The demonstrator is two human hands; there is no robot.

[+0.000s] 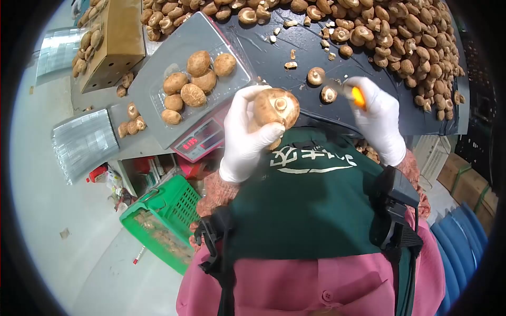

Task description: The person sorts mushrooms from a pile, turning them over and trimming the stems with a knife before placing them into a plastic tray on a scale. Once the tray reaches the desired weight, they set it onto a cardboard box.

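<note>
My left hand (246, 134), in a white glove, is closed around shiitake mushrooms (275, 108). The uppermost shows its gills and stem end, and parts of others peek out below it. In my gloved right hand (375, 118) is a small knife with an orange handle (359, 98). Its blade, blurred, points left toward a loose mushroom (329, 94) on the dark table; another mushroom (316, 76) lies just beyond. Left of my hands, a clear plastic tray (158, 101) with several mushrooms (193, 95) rests on a scale (203, 138) with a red display.
A large mushroom heap (411, 47) covers the back right of the dark table (274, 58), with cut stem pieces (290, 65) scattered nearby. A cardboard box (118, 42) and stacked clear trays (87, 139) are at left. Below stands a green basket (176, 203) holding stems.
</note>
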